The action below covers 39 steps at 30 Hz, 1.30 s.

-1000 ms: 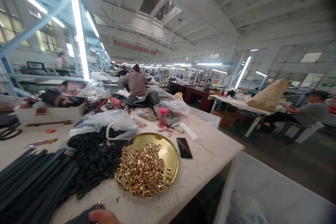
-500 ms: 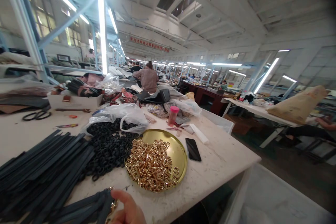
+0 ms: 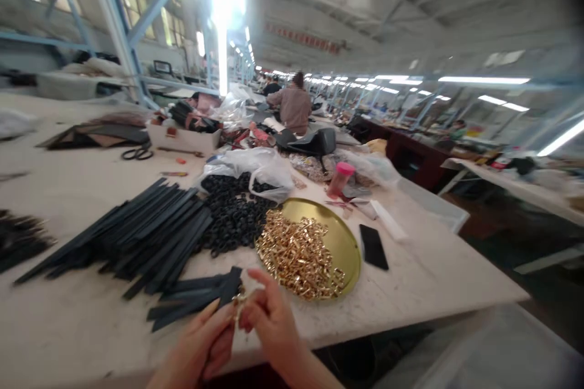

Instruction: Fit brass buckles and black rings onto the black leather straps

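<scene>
My left hand [image 3: 201,340] is closed round a black strap [image 3: 231,284], whose free end points up past the fingers. My right hand [image 3: 271,316] meets it at the strap, thumb and fingers pinched at a small gold buckle [image 3: 238,302]; motion blurs the details there. More loose black straps lie just behind my hands, beside a large pile of black straps [image 3: 150,231]. A heap of black loops [image 3: 235,213] spills from a clear plastic bag [image 3: 260,164]. To the right, a round gold tray [image 3: 349,243] holds a mound of gold buckles [image 3: 298,255].
A phone [image 3: 373,247] and a pink-lidded jar [image 3: 340,179] are right of the tray. Scissors [image 3: 137,153], a cutter [image 3: 174,174] and a white box [image 3: 182,140] lie at the back left. A person [image 3: 295,103] sits farther off. The table's edge runs along the front right.
The view has swung left and down, so the table's contents appear farther right. Both my hands now show, together at the strap and buckle; before, only one hand was visible at the bottom.
</scene>
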Motion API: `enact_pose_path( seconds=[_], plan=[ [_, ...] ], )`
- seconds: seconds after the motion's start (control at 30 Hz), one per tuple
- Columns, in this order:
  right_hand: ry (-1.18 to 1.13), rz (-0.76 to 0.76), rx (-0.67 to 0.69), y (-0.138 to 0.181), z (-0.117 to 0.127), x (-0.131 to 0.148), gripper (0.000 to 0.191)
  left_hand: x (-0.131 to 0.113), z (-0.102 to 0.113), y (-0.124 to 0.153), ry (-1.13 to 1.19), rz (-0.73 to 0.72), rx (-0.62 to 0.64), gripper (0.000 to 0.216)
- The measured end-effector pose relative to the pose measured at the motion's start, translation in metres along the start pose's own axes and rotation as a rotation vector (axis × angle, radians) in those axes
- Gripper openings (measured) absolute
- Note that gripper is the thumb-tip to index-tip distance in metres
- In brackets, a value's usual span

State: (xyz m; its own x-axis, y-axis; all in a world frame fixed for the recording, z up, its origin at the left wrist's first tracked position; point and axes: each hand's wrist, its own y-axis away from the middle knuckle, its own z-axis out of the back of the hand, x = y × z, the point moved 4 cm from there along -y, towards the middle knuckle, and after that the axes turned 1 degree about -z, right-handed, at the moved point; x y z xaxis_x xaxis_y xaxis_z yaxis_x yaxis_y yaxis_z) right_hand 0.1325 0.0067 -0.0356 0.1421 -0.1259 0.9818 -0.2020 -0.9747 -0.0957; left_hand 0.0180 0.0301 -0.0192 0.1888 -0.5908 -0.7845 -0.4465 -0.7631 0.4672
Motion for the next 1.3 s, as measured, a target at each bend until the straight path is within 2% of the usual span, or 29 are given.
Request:
enact_pose_path(
  seconds=[0.07, 0.17, 0.47, 0.7, 0.8, 0.93, 1.17, 1.23, 1.3],
  plan=[
    [-0.041, -0.124, 0.067, 0.0, -0.003, -0.002, 0.033, -0.001, -0.004, -0.002, 0.003, -0.047, 0.116, 0.031],
    [-0.035, -0.209, 0.126, 0.001, -0.004, -0.004, 0.029, 0.0, -0.004, -0.003, 0.042, -0.015, 0.216, 0.026],
    [-0.065, -0.212, 0.188, 0.002, -0.002, -0.003, 0.023, 0.007, -0.004, -0.003, 0.193, 0.154, 0.335, 0.026],
    [-0.047, -0.279, 0.33, 0.005, -0.001, -0.006, 0.028, -0.001, -0.002, -0.005, -0.032, 0.092, 0.276, 0.024],
    [-0.021, -0.263, 0.408, 0.006, -0.004, -0.001, 0.026, 0.002, 0.0, -0.005, -0.011, 0.177, 0.301, 0.025],
    [0.044, -0.221, 0.436, 0.008, -0.005, 0.005, 0.027, 0.01, 0.0, -0.003, 0.018, 0.28, 0.388, 0.025],
    [0.005, -0.292, 0.4, 0.014, -0.008, 0.002, 0.03, 0.002, 0.004, -0.001, -0.172, 0.089, 0.282, 0.02],
    [0.006, -0.281, 0.416, 0.016, -0.01, 0.003, 0.032, 0.0, 0.005, 0.001, -0.179, 0.072, 0.282, 0.021],
    [-0.003, -0.278, 0.431, 0.018, -0.011, 0.002, 0.03, 0.002, 0.005, 0.003, -0.126, 0.117, 0.329, 0.023]
  ],
)
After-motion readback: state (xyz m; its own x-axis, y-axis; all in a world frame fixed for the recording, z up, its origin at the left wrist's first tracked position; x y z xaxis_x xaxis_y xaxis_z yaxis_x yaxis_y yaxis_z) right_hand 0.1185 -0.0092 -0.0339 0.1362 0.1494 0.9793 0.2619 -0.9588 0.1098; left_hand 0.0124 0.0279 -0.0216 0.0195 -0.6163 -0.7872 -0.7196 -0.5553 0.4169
